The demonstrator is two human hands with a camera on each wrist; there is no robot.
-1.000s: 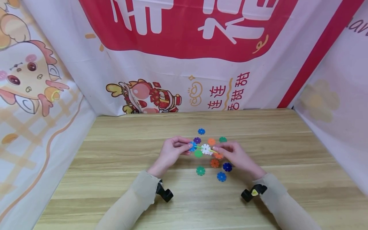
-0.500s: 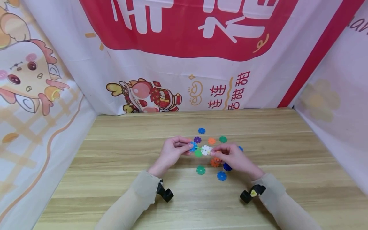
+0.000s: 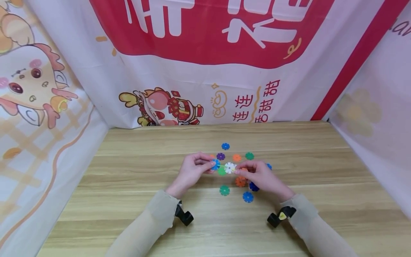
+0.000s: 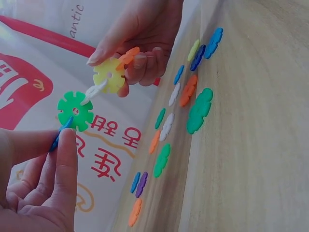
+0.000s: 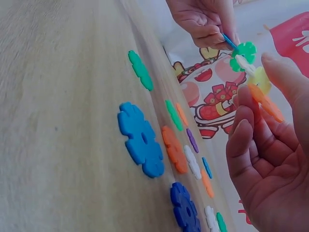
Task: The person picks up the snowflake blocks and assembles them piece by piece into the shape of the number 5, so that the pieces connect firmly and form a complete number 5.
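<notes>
- From my end, the small white notched plastic disc (image 4: 94,92) is my landmark; it sits mid-chain in the air above the wood-grain table (image 3: 224,232), between both hands.
- Left hand (image 3: 192,171): thumb and fingers pinched together on the blue notched plastic disc (image 4: 62,134), at the chain's left end from the white one. The bright green notched plastic disc (image 4: 81,112) comes between those two.
- Right hand (image 3: 261,175): thumb and fingertips closed in a pinch, looks like on the yellow notched plastic disc (image 4: 108,81), just right of the white. An orange notched plastic disc (image 5: 265,102) sits past that, by the fingers.
- What I'd worry about: pulling or twisting the ends unevenly could pop a slot apart at the white disc, since each joint seems to be just edge in notch. Dropping it would land it on the green loose plastic disc (image 3: 221,171) below.
- Hard to see: fingertips cover part of the blue; the head view barely shows the orange end; can't tell how deep the slots go.
</notes>
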